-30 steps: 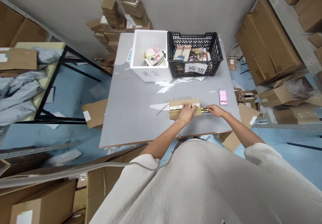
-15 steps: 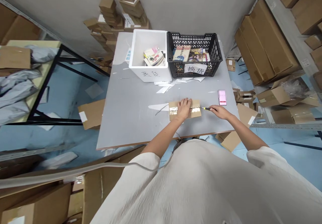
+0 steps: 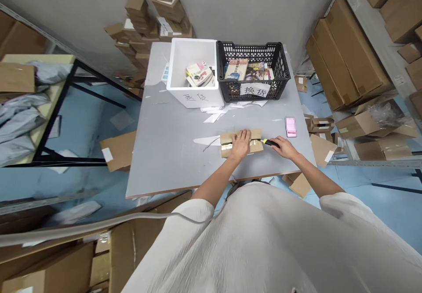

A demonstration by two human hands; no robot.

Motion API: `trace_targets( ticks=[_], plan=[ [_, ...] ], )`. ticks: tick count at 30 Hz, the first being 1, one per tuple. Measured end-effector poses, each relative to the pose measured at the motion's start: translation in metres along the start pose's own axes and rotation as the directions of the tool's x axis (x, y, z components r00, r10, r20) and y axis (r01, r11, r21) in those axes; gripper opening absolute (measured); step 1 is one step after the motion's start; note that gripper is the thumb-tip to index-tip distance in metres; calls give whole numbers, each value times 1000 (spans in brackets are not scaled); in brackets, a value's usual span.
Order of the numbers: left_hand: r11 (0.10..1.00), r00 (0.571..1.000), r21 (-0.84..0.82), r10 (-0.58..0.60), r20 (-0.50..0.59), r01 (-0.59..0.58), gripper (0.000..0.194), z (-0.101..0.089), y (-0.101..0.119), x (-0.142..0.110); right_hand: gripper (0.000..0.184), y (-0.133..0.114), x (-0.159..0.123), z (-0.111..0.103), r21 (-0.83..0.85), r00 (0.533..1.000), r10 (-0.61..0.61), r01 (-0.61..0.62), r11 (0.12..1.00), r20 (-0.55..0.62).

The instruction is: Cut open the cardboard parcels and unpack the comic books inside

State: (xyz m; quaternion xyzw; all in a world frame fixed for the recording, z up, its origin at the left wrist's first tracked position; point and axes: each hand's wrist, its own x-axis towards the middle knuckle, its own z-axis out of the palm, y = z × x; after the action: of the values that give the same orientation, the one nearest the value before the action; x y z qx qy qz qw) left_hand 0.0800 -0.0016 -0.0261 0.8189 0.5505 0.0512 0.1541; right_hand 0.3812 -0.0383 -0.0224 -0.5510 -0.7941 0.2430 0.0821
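A small taped cardboard box (image 3: 227, 153) lies near the front of the grey table. Its top seam is parted in a dark slit, with shiny tape along it. My left hand (image 3: 241, 143) rests over the middle of the box, fingers stretched out and holding it down. My right hand (image 3: 285, 147) grips a black and yellow utility knife (image 3: 271, 142). The knife's tip is at the right end of the slit; whether it is inside cannot be made out.
Behind the box stand a white bin (image 3: 194, 93) and a black plastic crate (image 3: 253, 92), both with books. Paper scraps (image 3: 216, 116) lie before them. A phone (image 3: 290, 127) is on the table's (image 3: 165, 152) right. Cardboard boxes (image 3: 349, 56) fill the shelves on the right.
The slit along the box top has opened wider and its flaps are slightly raised. The right hand has shifted slightly left, and more of the knife's handle shows. My left hand stays on the box.
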Motion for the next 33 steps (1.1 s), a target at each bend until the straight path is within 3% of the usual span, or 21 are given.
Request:
trace_targets(
  ticks=[5,9,13,17,22,27,33],
  plan=[
    [999,1000,-35,-2,-31,1,66,4,-2,-1,49,-2,-4,10,-5,999,24,-24,1000,-24],
    [997,999,-74,4,-49,-7,65,4,-4,-3,52,6,-7,-2,37,994,88,-85,996,-67],
    [995,999,-97,4,-48,-8,66,3,-4,-4,53,21,-6,-19,129,951,228,-204,970,-211],
    [994,999,-106,4,-43,-8,67,1,-4,-4,53,29,1,-20,181,916,323,-285,941,-237],
    [990,1000,-139,16,-26,-20,62,-7,-13,-18,45,29,22,1,238,872,435,-383,893,-227],
    [993,998,-111,-52,-22,49,55,-16,-29,-48,37,36,53,27,241,830,522,-475,846,-196],
    [985,989,-88,-148,10,148,57,-24,-45,-79,35,54,80,60,221,690,718,-688,691,-95]
  ],
)
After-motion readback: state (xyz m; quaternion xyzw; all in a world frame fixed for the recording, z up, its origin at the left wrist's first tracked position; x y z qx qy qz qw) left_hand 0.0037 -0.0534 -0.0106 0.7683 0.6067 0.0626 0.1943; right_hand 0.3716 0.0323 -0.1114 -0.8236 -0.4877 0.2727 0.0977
